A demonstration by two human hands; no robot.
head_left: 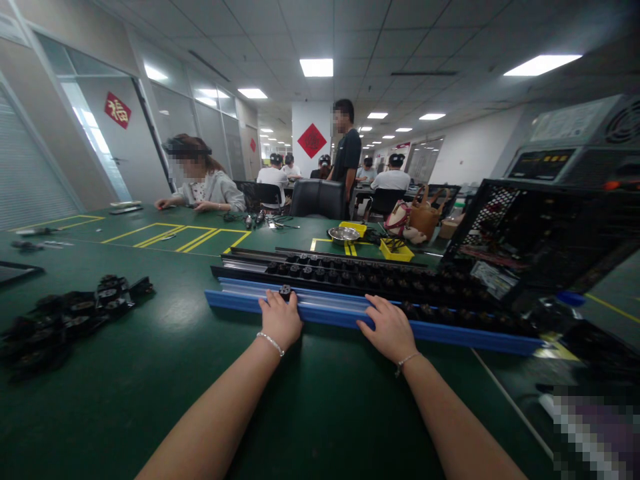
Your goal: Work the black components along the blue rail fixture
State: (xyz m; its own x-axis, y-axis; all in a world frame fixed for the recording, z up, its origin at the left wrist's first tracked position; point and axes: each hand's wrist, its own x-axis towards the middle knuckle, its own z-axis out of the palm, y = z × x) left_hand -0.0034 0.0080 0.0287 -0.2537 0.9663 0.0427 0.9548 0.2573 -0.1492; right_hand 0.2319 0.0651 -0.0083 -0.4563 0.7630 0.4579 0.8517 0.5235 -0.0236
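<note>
Head cam, only view: two bare hands over a green table [300, 413], at a long blue rail [330, 314] lying crosswise. L hand [283, 323] is toward the rail's L end, thumb & fingers close about a round black part [285, 291] in/on the rail; can't tell if they grip it or just press. R hand [391, 329] is nr the rail's middle, thumb on the front wall, fingers over the rim, a moderate gap btwn; can't tell if it's clamping. More parts [445, 312] sit in the rail's R stretch. Black rails [240, 271] lie just behind; a dark heap [75, 312] is well apart, far L.

Risks, my guess: the part could tip or jam if pushed askew; the rail could skid if the R hand's hold is light; a shove R might knock the blue-capped bottle [563, 305] by the rail's R end.
</note>
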